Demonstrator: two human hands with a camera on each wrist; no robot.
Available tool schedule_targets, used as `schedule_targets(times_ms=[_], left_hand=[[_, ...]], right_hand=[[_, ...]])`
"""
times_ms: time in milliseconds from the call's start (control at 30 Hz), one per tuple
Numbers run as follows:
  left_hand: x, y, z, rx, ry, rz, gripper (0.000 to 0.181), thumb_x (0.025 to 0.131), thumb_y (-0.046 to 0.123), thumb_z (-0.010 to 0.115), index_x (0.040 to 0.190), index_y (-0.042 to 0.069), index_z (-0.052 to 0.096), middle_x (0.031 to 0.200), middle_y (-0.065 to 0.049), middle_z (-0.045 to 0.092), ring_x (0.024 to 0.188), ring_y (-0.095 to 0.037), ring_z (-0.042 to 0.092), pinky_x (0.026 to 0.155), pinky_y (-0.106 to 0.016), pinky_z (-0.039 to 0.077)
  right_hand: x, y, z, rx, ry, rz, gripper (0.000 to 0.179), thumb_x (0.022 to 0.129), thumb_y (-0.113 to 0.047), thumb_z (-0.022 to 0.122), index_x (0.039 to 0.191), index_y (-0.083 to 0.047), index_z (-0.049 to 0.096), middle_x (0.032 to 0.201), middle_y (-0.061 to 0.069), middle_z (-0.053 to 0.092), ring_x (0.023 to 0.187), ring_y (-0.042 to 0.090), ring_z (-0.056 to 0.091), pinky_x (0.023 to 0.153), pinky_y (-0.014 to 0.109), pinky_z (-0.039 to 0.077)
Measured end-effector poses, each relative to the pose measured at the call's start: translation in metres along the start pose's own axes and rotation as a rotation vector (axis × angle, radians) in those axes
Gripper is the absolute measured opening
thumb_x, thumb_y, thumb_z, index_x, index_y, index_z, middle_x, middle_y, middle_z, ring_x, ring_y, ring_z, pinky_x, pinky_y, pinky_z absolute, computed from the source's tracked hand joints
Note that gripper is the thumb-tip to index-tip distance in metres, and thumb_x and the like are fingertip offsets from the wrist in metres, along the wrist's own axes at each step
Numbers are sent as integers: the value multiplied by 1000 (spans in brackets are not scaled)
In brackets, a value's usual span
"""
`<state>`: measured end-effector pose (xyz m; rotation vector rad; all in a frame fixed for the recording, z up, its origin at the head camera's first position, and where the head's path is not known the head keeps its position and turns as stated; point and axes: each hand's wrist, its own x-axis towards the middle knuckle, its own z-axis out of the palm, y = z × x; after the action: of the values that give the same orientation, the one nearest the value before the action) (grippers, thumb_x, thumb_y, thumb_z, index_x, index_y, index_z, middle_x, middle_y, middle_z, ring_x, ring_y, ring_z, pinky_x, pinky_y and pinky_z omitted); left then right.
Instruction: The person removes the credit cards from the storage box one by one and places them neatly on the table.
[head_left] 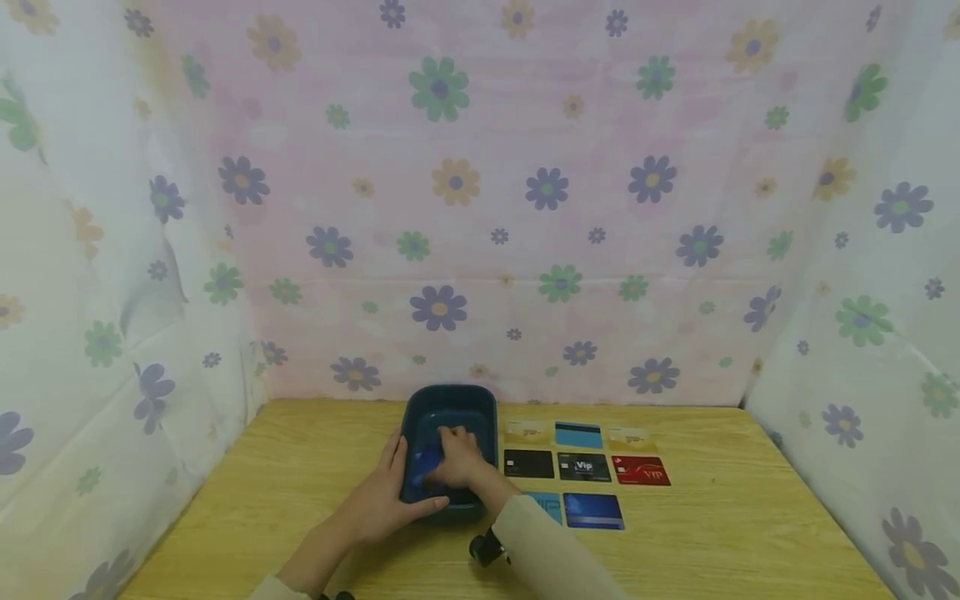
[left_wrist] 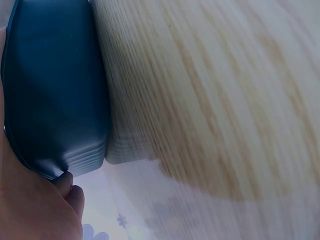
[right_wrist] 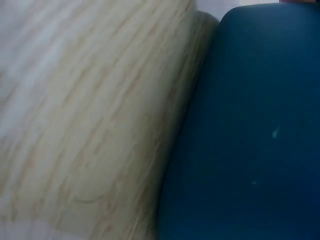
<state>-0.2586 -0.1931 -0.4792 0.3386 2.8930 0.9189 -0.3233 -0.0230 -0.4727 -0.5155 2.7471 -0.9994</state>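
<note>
A dark teal plastic basin (head_left: 451,398) rests on the wooden table. My left hand (head_left: 375,500) grips its left side, thumb along the near rim and fingers against the outer wall; in the left wrist view, fingertips of the left hand (left_wrist: 35,200) press on the end of the basin (left_wrist: 60,75). Inside the basin, the fingers of my right hand (head_left: 459,461) are bent around a blue item (head_left: 426,463), partly hidden and too blurred to name its kind. The right wrist view has only the basin's outer wall (right_wrist: 250,125) and the table, not the fingers.
Right of the basin several cards lie in rows: a light blue card (head_left: 578,434), a black card (head_left: 528,464), a black VIP card (head_left: 583,467), a red VIP card (head_left: 641,471), a dark blue card (head_left: 593,511). A flowered cloth (head_left: 495,208) encloses the table's back and sides.
</note>
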Motion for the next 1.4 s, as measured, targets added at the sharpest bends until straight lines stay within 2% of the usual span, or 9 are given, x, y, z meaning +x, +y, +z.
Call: schedule_targets(times_ms=[233, 600, 767, 867, 1133, 1333, 1400], left_hand=[[0, -2, 3, -1, 1, -10, 127, 83, 76, 66, 162, -4, 6, 171, -18, -8, 144, -50, 35, 109, -63, 40], [-2, 1, -1, -11, -1, -3, 127, 83, 75, 67, 162, -4, 5, 171, -16, -9, 144, -49, 36, 110, -61, 39], [-2, 1, -1, -8, -1, -4, 128, 83, 77, 66, 162, -4, 5, 171, -16, -9, 143, -49, 37, 110, -61, 40], [-3, 0, -1, -4, 1, -4, 129, 82, 80, 64, 162, -3, 5, 171, -17, -8, 143, -49, 38, 109, -61, 40], [-2, -1, 1, -3, 3, -4, 128, 83, 77, 65, 162, -4, 5, 171, -18, -8, 144, -49, 37, 109, -62, 40], [-3, 2, -1, 0, 2, -13, 128, 83, 76, 66, 162, -4, 6, 171, -19, -8, 142, -50, 38, 108, -62, 41], [-3, 3, -2, 6, 2, -17, 127, 83, 76, 66, 162, -4, 6, 171, -19, -8, 143, -49, 39, 109, -61, 41]], right_hand=[[1, 0, 4, -23, 1, 6, 91, 77, -32, 91, 150, 0, 46, 145, 23, 48, 129, 40, 45, 107, 58, 41], [0, -3, 0, -17, -3, 42, 82, 76, -25, 91, 141, 6, 53, 137, 25, 53, 126, 41, 46, 106, 58, 43], [1, -2, 1, -15, 0, 40, 65, 76, -21, 91, 128, 6, 61, 123, 22, 57, 114, 38, 48, 100, 57, 46], [1, -2, 2, -21, -1, 37, 59, 76, -23, 91, 121, 4, 64, 118, 19, 55, 110, 36, 48, 98, 55, 47], [1, -2, 5, -98, -20, 40, 68, 71, -36, 95, 117, 2, 63, 115, 17, 49, 106, 33, 46, 96, 51, 49], [3, -2, 6, -84, -13, 67, 88, 71, -38, 95, 132, 8, 51, 123, 22, 50, 118, 39, 48, 102, 52, 47], [4, -2, 6, -49, 17, 69, 88, 72, -35, 95, 132, 9, 48, 122, 24, 51, 119, 43, 49, 102, 54, 47]])
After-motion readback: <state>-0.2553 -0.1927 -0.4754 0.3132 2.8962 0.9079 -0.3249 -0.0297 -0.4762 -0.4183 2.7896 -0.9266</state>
